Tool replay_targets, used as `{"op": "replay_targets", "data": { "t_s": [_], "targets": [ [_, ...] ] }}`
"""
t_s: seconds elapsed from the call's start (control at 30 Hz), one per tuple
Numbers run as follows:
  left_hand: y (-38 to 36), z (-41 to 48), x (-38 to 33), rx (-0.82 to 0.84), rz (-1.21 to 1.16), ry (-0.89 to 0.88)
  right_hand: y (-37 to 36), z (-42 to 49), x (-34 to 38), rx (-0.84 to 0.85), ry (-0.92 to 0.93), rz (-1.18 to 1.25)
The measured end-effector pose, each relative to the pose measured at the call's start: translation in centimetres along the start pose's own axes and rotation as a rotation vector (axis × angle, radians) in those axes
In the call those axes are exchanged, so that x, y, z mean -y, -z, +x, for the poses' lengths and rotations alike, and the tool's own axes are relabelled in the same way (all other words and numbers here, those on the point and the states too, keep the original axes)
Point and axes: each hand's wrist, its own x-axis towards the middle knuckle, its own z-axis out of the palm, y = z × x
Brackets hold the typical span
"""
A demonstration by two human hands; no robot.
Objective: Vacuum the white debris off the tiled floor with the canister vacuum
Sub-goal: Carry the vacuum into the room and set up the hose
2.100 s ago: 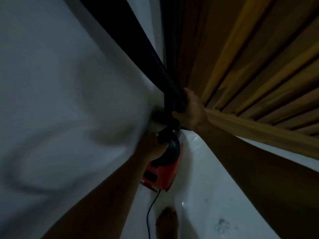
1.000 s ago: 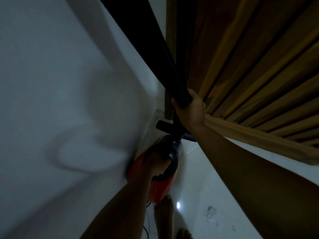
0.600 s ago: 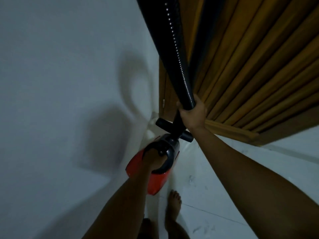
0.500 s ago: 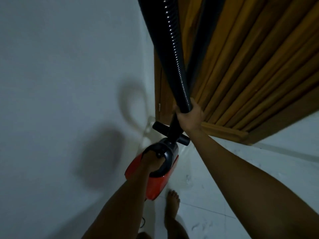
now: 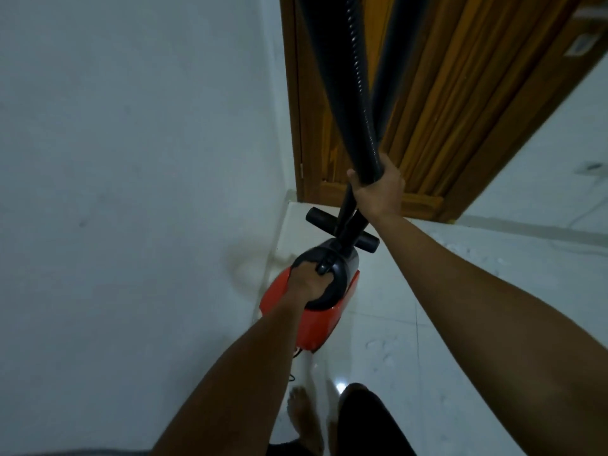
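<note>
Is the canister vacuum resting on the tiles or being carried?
Carried, apparently: the left hand grips the canister vacuum by its handle; it looks large beside the bare foot. Its underside is hidden.

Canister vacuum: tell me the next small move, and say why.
Probably lower the canister vacuum onto the tiled floor. The left hand grips its handle and seems to carry it, the right hand holds the gathered hose, and the floor head hangs beside the canister, away from the white debris. With both hands occupied, nothing can sweep.
</note>
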Motion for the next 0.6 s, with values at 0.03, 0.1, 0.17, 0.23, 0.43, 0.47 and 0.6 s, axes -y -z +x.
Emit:
{"op": "replay_targets", "data": {
  "t_s": [0.03, 0.1, 0.17, 0.23, 0.43, 0.47, 0.6],
  "targets": [
    [-1.0, -1.5, 0.1, 0.001, -0.010, 0.000, 1.1, -1.3, 0.2, 0.004, 0.002, 0.004],
    [-3.2, -4.1, 0.4, 0.007, -0.036, -0.003, 3.4, -3.7, 0.3, -0.002, 0.007, 0.009],
    [-5.5, -6.7, 0.8, 0.010, -0.051, -0.005, 5.6, -6.4, 0.0, 0.003, 0.040, 0.010],
    [-8.3, -9.7, 1.1, 0.011, -0.068, 0.000, 8.1, -9.4, -0.5, 0.011, 0.088, 0.014],
    [-17.5, -19.2, 2.3, -0.019, -0.108, -0.022, 15.7, -19.2, -3.1, 0.040, 0.199, 0.015],
    [-19.0, -20.8, 2.6, -0.019, -0.110, -0.025, 17.0, -20.9, -3.6, 0.045, 0.205, 0.012],
    [-24.5, -26.7, 4.5, -0.018, -0.137, 0.003, 20.8, -27.1, -5.1, 0.054, 0.192, -0.014]
  ]
}}
